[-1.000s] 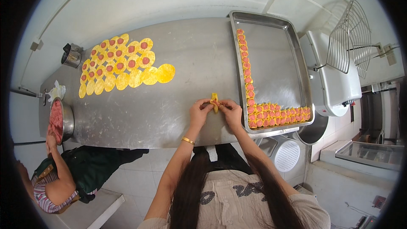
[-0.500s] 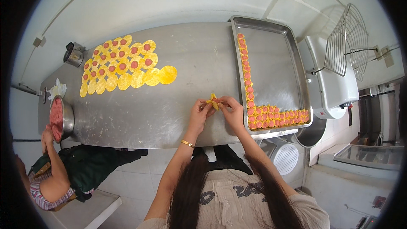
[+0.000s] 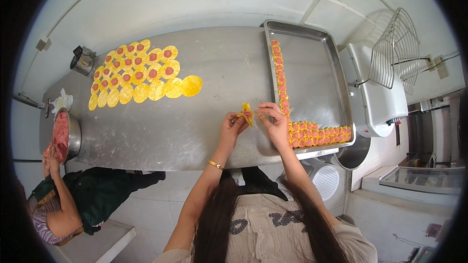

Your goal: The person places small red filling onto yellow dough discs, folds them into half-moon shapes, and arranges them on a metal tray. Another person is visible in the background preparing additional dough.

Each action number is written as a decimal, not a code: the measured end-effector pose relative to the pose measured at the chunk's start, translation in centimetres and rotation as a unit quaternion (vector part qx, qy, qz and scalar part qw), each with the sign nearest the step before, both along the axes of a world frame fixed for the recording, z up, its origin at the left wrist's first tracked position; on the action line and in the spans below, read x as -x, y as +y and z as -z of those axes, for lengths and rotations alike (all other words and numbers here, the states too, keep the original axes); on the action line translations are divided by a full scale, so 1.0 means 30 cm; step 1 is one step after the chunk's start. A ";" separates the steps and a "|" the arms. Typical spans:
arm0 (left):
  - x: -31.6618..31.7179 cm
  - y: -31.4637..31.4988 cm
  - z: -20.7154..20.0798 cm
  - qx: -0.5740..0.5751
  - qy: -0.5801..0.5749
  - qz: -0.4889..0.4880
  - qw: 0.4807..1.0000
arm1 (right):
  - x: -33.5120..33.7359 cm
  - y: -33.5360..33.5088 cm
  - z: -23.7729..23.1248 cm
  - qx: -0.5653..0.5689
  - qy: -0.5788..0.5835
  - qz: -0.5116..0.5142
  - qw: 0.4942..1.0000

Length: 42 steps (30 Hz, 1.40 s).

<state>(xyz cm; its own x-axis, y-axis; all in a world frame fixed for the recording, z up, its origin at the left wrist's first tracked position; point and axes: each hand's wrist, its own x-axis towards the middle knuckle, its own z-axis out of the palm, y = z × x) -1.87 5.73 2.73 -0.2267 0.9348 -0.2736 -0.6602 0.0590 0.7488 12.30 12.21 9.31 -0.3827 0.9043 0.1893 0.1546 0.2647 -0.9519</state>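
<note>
Between the fingertips of my left hand is a dumpling, a yellow round wrapper partly folded up around pink meat filling. My right hand is just to its right, fingers loosely curled and apart, with a small gap to the dumpling. Close beyond that hand, a large metal tray holds rows of small open-topped dumplings along its left and near sides. To the left on the steel table lie flat yellow wrappers; many carry a pink meat ball, and the nearest row is bare.
At the far left a co-worker's hands reach into a metal bowl of pink ground meat. A metal container stands by the wall. Right of the tray are a white machine and a wire guard.
My right hand has drawn back slightly to the right, off the dumpling, its fingers loosening. My left hand still holds the dumpling. The co-worker's hands have shifted at the bowl.
</note>
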 end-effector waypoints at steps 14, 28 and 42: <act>-0.018 -0.010 -0.062 -0.021 0.011 -0.030 0.999 | 0.040 -0.082 0.072 0.013 0.023 0.053 0.998; 0.009 -0.132 0.033 0.037 0.444 0.017 0.895 | -0.044 -0.077 0.219 0.068 -0.065 -0.056 0.994; -0.014 -0.138 0.029 0.014 0.502 0.052 0.863 | -0.053 -0.074 0.203 -0.045 -0.164 -0.094 0.981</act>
